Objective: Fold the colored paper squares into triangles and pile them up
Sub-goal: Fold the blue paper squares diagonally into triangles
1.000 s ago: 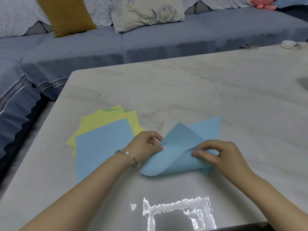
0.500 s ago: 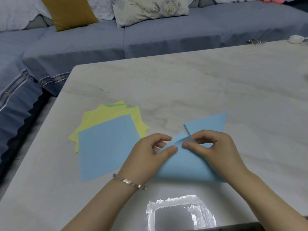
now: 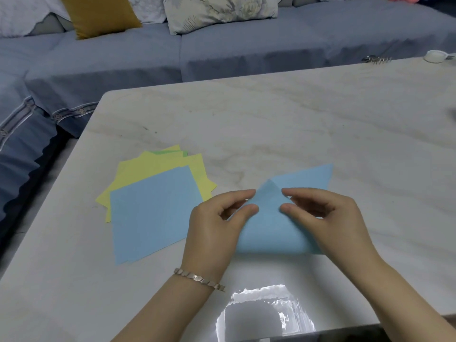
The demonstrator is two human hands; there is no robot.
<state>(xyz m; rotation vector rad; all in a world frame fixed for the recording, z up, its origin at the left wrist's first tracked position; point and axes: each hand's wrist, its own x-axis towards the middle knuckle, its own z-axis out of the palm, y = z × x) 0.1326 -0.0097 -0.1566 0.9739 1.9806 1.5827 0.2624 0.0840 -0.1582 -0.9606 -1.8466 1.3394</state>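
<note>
Paper [image 3: 269, 230] is pinched by left hand [image 3: 212, 233] and right hand [image 3: 330, 218].

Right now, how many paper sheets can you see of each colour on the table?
Blue: 2, the half-folded sheet and the flat blue sheet beside it
Yellow sheets: at least 2, fanned out and overlapped
Green sheet: 1, only a sliver shows
Total: at least 5

Pale marble table [image 3: 296, 119]; grey-blue sofa [image 3: 246, 45] behind, mustard cushion [image 3: 98, 13], floral cushion [image 3: 219, 8].
</note>
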